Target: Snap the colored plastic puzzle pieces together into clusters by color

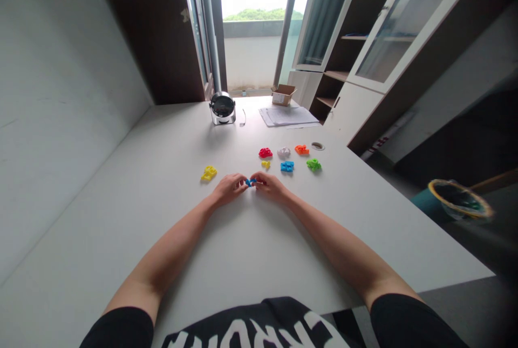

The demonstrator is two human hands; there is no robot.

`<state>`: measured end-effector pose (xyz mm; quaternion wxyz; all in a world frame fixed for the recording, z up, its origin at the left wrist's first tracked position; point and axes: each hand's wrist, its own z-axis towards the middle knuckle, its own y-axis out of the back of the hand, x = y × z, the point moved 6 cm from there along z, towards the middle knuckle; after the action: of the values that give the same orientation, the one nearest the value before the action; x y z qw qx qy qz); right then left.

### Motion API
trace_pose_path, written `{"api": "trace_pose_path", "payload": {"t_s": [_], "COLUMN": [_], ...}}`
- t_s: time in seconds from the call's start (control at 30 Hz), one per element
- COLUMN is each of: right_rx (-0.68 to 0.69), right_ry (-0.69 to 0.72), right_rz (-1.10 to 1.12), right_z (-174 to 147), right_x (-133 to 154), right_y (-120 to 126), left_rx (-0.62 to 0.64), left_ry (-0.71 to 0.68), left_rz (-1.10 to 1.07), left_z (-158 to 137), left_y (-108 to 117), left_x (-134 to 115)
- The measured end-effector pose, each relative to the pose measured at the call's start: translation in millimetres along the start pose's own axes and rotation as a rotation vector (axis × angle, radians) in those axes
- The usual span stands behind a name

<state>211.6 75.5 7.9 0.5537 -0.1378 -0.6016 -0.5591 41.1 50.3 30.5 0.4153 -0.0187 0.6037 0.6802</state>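
Observation:
My left hand (230,188) and my right hand (270,185) meet over the middle of the white table, both pinching a small blue plastic piece (250,182) between their fingertips. The fingers cover part of it, so its full shape is hidden. A yellow plastic piece (209,173) lies left of my left hand. Beyond my right hand sit a small yellow piece (265,164), a red piece (265,152), a white piece (284,152) and an orange piece (301,149). Another blue piece (287,166) and a green piece (313,164) lie further right.
A round black-and-silver device (222,108) stands at the table's back, with a thin cord (243,117) beside it. Papers (288,116) and an open cardboard box (282,95) are at the back right. A round cable hole (318,146) and a floor bin (457,202) are on the right.

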Motion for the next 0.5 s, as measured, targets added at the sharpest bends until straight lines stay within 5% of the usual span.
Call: {"api": "trace_pose_path", "payload": {"t_s": [0.5], "right_rx": [0.008], "right_ry": [-0.041], "right_rz": [0.03], "right_z": [-2.3], "right_x": [6.6], "right_y": [-0.1], "left_rx": [-0.056], "left_ry": [0.044], "left_rz": [0.037], "left_z": [-2.6], "left_y": [0.3], "left_x": [1.2]}}
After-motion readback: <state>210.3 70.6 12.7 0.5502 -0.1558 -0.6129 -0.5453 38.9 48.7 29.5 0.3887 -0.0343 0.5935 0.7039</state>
